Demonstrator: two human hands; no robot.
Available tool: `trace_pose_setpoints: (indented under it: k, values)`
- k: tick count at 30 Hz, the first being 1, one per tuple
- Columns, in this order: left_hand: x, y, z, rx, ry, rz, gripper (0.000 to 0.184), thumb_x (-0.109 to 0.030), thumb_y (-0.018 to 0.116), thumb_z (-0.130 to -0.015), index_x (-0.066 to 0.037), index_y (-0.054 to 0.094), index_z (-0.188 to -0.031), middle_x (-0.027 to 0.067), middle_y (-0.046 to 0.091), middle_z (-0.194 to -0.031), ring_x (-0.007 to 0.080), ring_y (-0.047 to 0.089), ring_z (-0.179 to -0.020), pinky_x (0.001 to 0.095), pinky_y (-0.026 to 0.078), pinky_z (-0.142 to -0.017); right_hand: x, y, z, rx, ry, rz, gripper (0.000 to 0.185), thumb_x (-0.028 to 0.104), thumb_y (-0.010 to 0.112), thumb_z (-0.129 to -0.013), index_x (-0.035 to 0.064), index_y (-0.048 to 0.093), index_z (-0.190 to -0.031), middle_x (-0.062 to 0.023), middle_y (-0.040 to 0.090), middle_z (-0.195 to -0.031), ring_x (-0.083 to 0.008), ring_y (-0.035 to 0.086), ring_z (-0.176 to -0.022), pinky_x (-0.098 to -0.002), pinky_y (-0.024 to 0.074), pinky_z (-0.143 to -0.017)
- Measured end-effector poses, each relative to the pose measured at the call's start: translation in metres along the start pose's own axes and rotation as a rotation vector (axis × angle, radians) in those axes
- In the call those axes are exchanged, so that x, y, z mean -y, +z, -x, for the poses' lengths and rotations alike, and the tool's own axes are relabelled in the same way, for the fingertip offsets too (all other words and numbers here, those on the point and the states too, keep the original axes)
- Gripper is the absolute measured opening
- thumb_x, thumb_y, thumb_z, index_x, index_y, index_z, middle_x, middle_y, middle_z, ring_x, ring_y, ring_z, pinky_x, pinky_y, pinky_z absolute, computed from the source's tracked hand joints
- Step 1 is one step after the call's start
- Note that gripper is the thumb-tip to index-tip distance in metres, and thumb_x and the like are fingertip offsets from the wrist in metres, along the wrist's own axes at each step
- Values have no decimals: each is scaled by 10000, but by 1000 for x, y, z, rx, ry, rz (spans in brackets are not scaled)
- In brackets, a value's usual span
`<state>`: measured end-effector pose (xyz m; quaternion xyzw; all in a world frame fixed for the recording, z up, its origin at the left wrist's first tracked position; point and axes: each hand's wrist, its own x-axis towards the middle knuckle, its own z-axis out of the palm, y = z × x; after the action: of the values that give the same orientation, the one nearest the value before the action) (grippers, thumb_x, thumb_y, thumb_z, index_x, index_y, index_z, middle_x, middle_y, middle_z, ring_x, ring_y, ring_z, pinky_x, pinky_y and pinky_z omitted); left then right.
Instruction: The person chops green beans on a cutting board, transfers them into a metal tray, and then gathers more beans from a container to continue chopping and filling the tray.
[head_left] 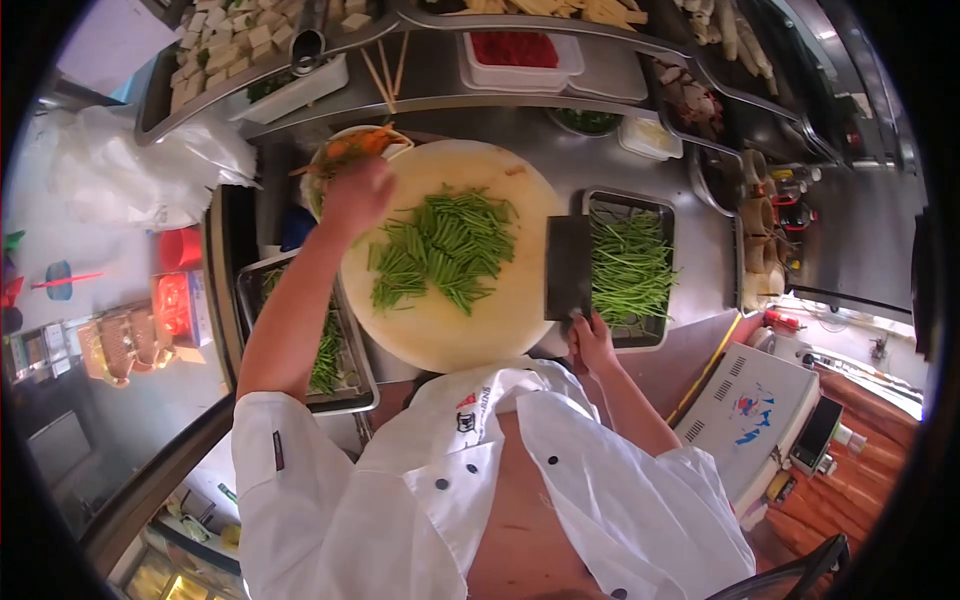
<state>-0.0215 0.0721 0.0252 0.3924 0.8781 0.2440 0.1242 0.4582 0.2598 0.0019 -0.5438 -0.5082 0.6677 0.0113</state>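
Cut green stalks (445, 245) lie in a loose pile on a round pale cutting board (400, 335). My right hand (590, 338) is wrapped round the handle of a dark cleaver (569, 268), whose broad blade lies over the board's right edge. Beside the blade, a metal tray (640, 345) holds long green stalks (630, 262). My left hand (362, 190), blurred, is over the board's upper left edge, just below a bowl (398, 143) with orange and green scraps (358, 145). Its fingers are smeared by motion.
Another tray (368, 392) with cut greens (327, 355) sits under my left forearm. Along the back are trays of white cubes (235, 40), a tub of red food (513, 50) and chopsticks (388, 78). Plastic bags (140, 165) are at the left, a white appliance (745, 400) at the lower right.
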Motion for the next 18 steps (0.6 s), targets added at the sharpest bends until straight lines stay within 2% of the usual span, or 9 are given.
trace_pose_setpoints:
  k: [1,3,4,6,10,13,16,18]
  values:
    - [-19,22,6,54,91,-63,506,-478,667,-940,-101,646,-1278,191,661,-1284,392,644,-1151,491,526,-957,3,2,-1,3,0,-33,162,222,544,-1064,94,476,-993,-7,489,-676,-116,475,-504,-299,434,-470]
    - [-48,73,14,83,135,-271,819,-646,618,-923,-104,460,-1517,233,478,-1517,454,448,-1400,563,392,-1126,4,4,-4,10,-19,-81,162,217,554,-1055,84,502,-979,-16,506,-674,-129,495,-504,-303,445,-474]
    - [-69,83,16,85,151,-264,819,-646,618,-923,-104,460,-1517,233,478,-1517,454,448,-1400,563,392,-1126,3,3,-10,-6,-23,-87,162,217,554,-1055,84,502,-979,-16,506,-674,-129,495,-504,-303,445,-474]
    - [-106,102,21,239,-35,-254,1028,-779,574,-873,-127,303,-1620,252,309,-1622,499,236,-1512,641,251,-1190,-1,0,-23,39,-21,-153,168,222,564,-1051,82,514,-972,-20,519,-682,-133,506,-503,-307,445,-471]
    - [-137,118,31,236,-14,-312,1107,-795,635,-808,-127,295,-1622,287,281,-1613,501,245,-1501,686,217,-1181,21,17,-38,35,-32,-165,212,243,609,-1036,84,520,-927,-13,530,-692,-122,508,-509,-302,430,-466]
    - [-143,125,43,182,22,-299,1111,-770,679,-782,-107,328,-1601,273,291,-1606,491,270,-1484,691,214,-1178,35,32,-49,77,-25,-151,200,249,597,-1046,106,506,-939,-12,515,-693,-123,490,-526,-301,411,-473]
    - [-135,136,54,73,84,-273,1094,-746,697,-781,-87,350,-1582,257,306,-1602,468,294,-1474,692,223,-1173,34,38,-63,173,-103,-115,202,241,595,-1049,98,506,-938,-8,517,-692,-114,480,-514,-293,413,-468]
    - [-134,139,60,77,107,-276,1085,-742,691,-789,-81,351,-1580,253,317,-1596,460,304,-1472,691,227,-1172,36,42,-65,178,-79,-108,202,241,606,-1040,85,519,-947,-14,525,-700,-117,488,-518,-298,419,-471]
